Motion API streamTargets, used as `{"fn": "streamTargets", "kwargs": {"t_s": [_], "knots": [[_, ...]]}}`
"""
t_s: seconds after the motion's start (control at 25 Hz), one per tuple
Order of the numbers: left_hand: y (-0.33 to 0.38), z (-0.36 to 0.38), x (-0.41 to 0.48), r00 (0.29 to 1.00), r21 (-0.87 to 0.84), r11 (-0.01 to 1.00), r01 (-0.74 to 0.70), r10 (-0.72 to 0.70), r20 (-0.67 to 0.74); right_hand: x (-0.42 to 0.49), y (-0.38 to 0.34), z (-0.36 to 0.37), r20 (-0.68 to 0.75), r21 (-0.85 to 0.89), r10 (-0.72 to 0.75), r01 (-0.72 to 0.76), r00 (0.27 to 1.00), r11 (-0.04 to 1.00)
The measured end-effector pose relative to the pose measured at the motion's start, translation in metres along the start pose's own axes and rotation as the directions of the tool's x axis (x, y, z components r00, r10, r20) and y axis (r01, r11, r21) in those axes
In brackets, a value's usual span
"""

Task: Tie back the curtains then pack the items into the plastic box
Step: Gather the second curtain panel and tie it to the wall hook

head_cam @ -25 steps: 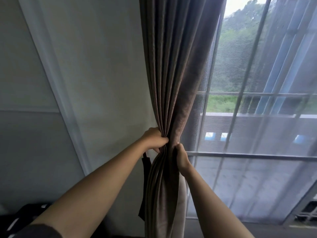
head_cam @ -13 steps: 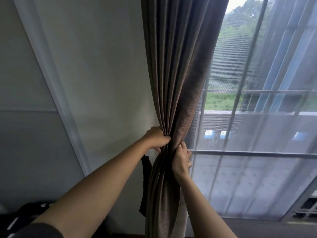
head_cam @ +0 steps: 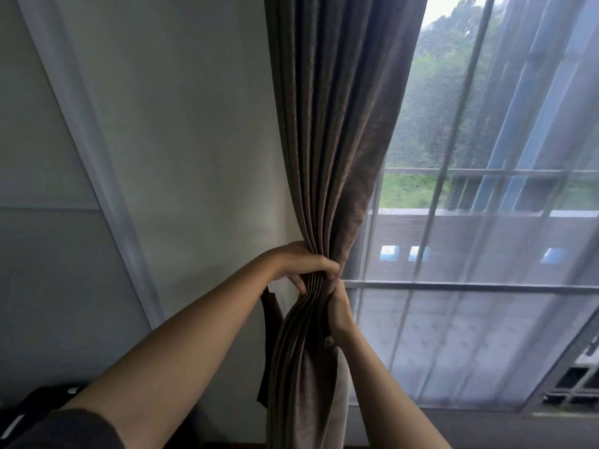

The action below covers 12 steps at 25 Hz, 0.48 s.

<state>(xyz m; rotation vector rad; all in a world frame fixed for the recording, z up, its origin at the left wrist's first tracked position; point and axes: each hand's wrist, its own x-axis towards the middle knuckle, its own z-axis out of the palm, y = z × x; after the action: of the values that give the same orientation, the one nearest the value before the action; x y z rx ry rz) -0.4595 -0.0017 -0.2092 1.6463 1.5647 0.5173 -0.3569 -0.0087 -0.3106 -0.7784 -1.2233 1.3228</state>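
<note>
A brown pleated curtain (head_cam: 337,131) hangs at the left edge of the window, gathered into a tight bunch at waist height. My left hand (head_cam: 299,262) grips the bunch from the left, fingers wrapped over the folds. My right hand (head_cam: 337,306) clasps the same bunch from the right, just below the left hand. A dark tie-back strap (head_cam: 268,335) hangs loose against the wall behind the curtain's left side. The plastic box and the items are out of view.
A sheer white curtain (head_cam: 486,319) covers the window (head_cam: 453,286) to the right, with a balcony and trees beyond. A pale wall (head_cam: 194,157) lies to the left. A dark object (head_cam: 35,403) sits at the bottom left corner.
Both hands have squeezed the curtain folds tighter. My right hand has shifted from beside the bunch to wrap it right under the left hand. The view has tilted slightly.
</note>
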Motion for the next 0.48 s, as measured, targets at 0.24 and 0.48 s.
{"fn": "streamTargets", "kwargs": {"t_s": [0.24, 0.48], "knots": [[0.004, 0.013, 0.008, 0.984, 0.126, 0.992, -0.014, 0.035, -0.172, -0.020, 0.019, -0.004, 0.083, -0.106, 0.147, -0.138, 0.986, 0.985], [0.002, 0.018, 0.015, 0.967, 0.202, 0.979, 0.031, 0.021, -0.253, -0.020, 0.013, 0.001, 0.064, -0.014, 0.235, -0.235, 0.970, 0.972]]}}
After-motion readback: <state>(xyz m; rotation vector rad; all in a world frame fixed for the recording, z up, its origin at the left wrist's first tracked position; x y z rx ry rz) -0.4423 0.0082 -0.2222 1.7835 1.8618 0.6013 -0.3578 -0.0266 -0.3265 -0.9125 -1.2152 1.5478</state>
